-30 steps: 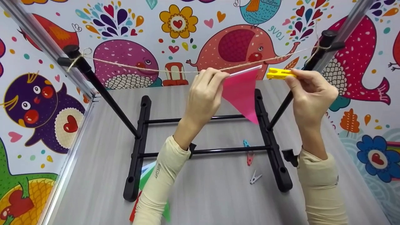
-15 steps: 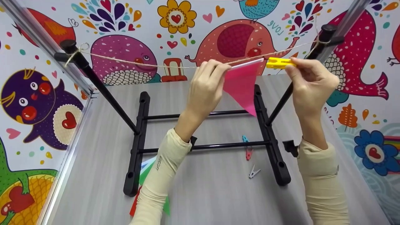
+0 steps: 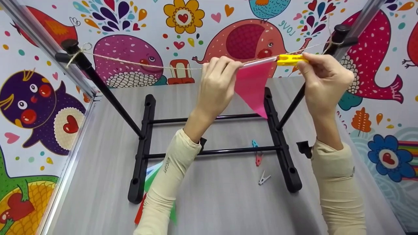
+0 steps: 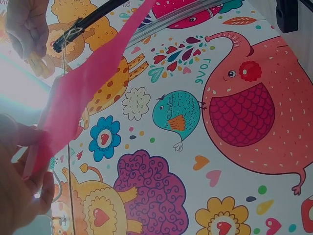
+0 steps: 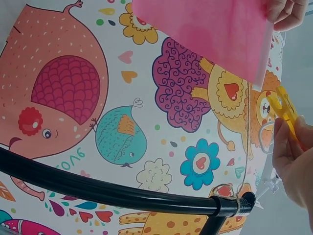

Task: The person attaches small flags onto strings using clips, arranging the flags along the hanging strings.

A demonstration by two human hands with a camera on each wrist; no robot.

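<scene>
A pink pennant flag point(image 3: 253, 85) with a white top edge hangs point down by the twine point(image 3: 130, 63). My left hand point(image 3: 217, 83) pinches the flag's upper left corner; in the left wrist view, fingers and thumb grip its white edge. Between thumb and fingertips, my right hand point(image 3: 326, 83) holds a yellow clothespin point(image 3: 291, 59), its mouth toward the flag's upper right corner. In the right wrist view, the clothespin point(image 5: 286, 105) appears slightly apart from the flag's corner. The twine is tied to a post at each end.
The black stand point(image 3: 143, 147) rests on a grey table point(image 3: 212, 202). A blue and a red clothespin point(image 3: 258, 159) lie by its lower bar, with a grey clothespin point(image 3: 264, 178) nearer. Several folded flags point(image 3: 173, 213) are partly under the left sleeve. Patterned panels surround the table.
Both hands have risen slightly, bringing the flag's white edge up close to the twine. The yellow clothespin has moved up and left, up to the flag's corner in the head view.
</scene>
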